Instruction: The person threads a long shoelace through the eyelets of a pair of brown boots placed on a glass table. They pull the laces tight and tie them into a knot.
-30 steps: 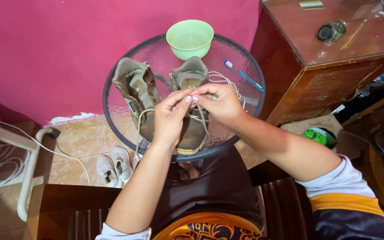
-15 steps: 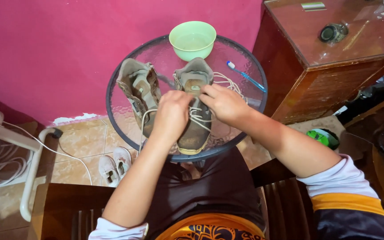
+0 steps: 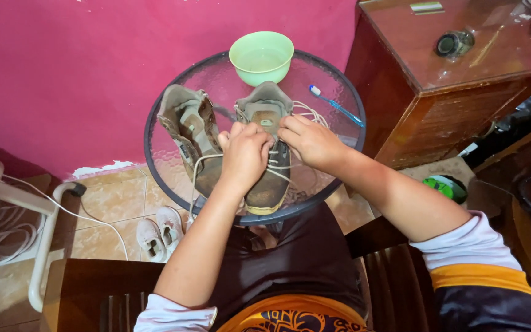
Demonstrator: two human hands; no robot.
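Two worn brown boots lie on a round glass table (image 3: 345, 104). My left hand (image 3: 245, 154) and my right hand (image 3: 305, 140) meet over the right boot (image 3: 268, 184), fingers pinching its pale laces (image 3: 281, 167) near the tongue. The left boot (image 3: 187, 132) lies beside it, open, with a loose lace trailing off the table's front edge. Both hands cover the middle of the right boot.
A light green bowl (image 3: 261, 56) stands at the table's far side, a blue toothbrush (image 3: 337, 106) to its right. A brown wooden cabinet (image 3: 456, 80) is at the right, a pink wall behind. Small white shoes (image 3: 159, 230) and a white cord lie on the tiled floor.
Both hands have stayed on the right boot's laces, shifting slightly toward its tongue. The view has tilted a little, so the table sits lower and more central.
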